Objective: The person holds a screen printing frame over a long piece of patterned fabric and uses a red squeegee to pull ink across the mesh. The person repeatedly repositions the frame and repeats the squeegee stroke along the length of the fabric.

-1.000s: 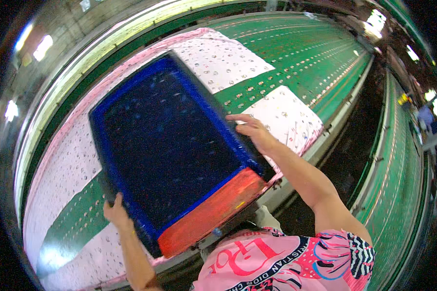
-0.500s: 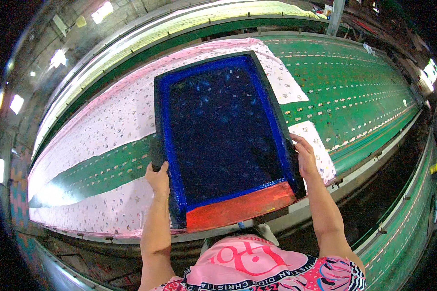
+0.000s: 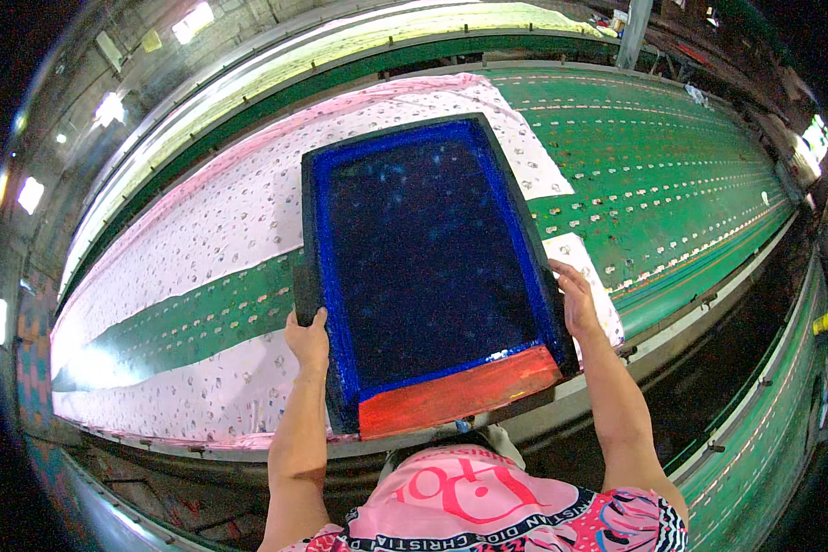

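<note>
A large screen-printing frame (image 3: 423,267) with dark mesh, bright blue borders and a red-orange strip along its near end is held over the long table. My left hand (image 3: 307,340) is closed round the frame's left side rail, near its lower part, with the thumb on top. At the right rail, my right hand (image 3: 576,299) grips the edge, its fingers partly hidden behind the rail. Beneath the frame lies white fabric (image 3: 221,212) with small printed motifs, much of it covered from view.
The long green table (image 3: 672,175) carries rows of small printed marks. Beyond it is another table with pale yellow fabric (image 3: 432,26). A grey post (image 3: 634,37) stands at the far right. Another green table (image 3: 754,478) lies at the lower right, across a dark gap.
The frame's far edge has come lower and nearer to me, and the frame has shifted slightly right. Both hands keep hold of it; my left hand has moved a little right with it.
</note>
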Motion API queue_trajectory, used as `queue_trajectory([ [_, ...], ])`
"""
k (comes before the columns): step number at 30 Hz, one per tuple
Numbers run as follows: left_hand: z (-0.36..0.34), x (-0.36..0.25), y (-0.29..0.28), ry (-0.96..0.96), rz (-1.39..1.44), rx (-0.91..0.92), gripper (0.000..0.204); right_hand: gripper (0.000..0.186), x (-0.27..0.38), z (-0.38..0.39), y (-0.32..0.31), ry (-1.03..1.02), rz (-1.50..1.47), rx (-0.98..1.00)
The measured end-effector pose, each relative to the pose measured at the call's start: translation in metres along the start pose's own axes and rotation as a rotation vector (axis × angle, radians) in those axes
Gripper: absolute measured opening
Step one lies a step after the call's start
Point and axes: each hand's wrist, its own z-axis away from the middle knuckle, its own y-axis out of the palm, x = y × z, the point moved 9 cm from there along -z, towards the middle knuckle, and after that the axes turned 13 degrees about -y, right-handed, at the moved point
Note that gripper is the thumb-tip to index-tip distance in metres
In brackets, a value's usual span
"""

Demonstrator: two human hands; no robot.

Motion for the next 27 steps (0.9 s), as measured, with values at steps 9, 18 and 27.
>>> queue_trajectory([
  [9,-0.002,0.014,0.013,-0.053,-0.046,0.032,0.026,0.077,-0.004,0.025,0.004,0.033,0.256,0.065],
  [18,-0.014,0.034,0.012,-0.146,-0.062,0.076,0.037,0.079,0.0,0.065,-0.032,-0.044,0.1,-0.111],
  [27,-0.122,-0.046,0.065,0.108,-0.437,0.293,0.075,0.049,0.091,0.097,0.104,-0.385,0.99,0.486],
])
